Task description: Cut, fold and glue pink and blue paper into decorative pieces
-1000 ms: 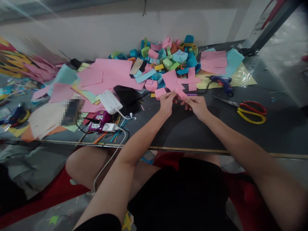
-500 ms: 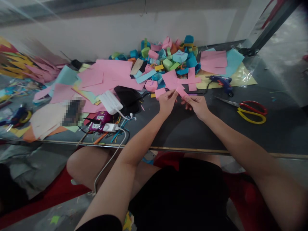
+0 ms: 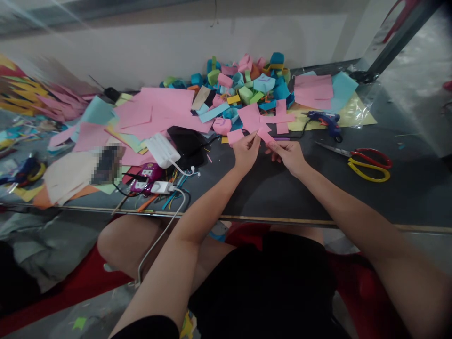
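My left hand (image 3: pixel 246 151) and my right hand (image 3: pixel 290 155) meet above the dark table (image 3: pixel 282 193), both pinching a small pink paper strip (image 3: pixel 265 136) between fingertips. The strip slants from upper left to lower right between the two hands. Just beyond it lie loose pink paper pieces (image 3: pixel 251 117) and a pink paper ring (image 3: pixel 221 125). Farther back is a heap of folded paper loops (image 3: pixel 247 80) in blue, green, pink and orange.
Red-and-yellow scissors (image 3: pixel 370 165) lie to the right, a blue glue gun (image 3: pixel 326 120) behind them. Large pink sheets (image 3: pixel 158 110), a white power bank (image 3: pixel 162 149), a black pouch (image 3: pixel 187 143) and cables (image 3: pixel 165 188) crowd the left. The table's front edge runs above my knees.
My hands have barely shifted; the fingers adjusted slightly on the pink strip. Everything else is unchanged.
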Motion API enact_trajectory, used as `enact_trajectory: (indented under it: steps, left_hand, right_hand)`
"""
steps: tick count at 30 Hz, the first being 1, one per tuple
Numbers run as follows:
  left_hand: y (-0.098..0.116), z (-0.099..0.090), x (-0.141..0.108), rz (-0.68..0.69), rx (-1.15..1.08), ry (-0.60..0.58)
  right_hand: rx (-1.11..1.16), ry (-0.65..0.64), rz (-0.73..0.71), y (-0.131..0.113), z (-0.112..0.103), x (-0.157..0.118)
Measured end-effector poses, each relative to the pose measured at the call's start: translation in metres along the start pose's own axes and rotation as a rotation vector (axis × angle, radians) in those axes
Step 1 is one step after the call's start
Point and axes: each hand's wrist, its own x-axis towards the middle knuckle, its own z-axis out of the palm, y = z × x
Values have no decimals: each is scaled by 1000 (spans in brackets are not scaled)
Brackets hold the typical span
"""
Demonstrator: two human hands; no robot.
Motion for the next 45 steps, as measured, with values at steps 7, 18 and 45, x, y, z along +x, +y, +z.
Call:
enact_trajectory:
  steps: [7, 18, 45]
  left_hand:
    - [5, 2, 0, -93, -160, 8]
    - [-6, 15, 0, -267, -402, -1]
    - [-7, -10, 23, -177, -217, -160]
  right_hand:
    - [-10, -25, -6, -3, 2, -1]
    - [-15, 22, -31, 1, 1, 1]
    - [-294, 128, -117, -10, -23, 7]
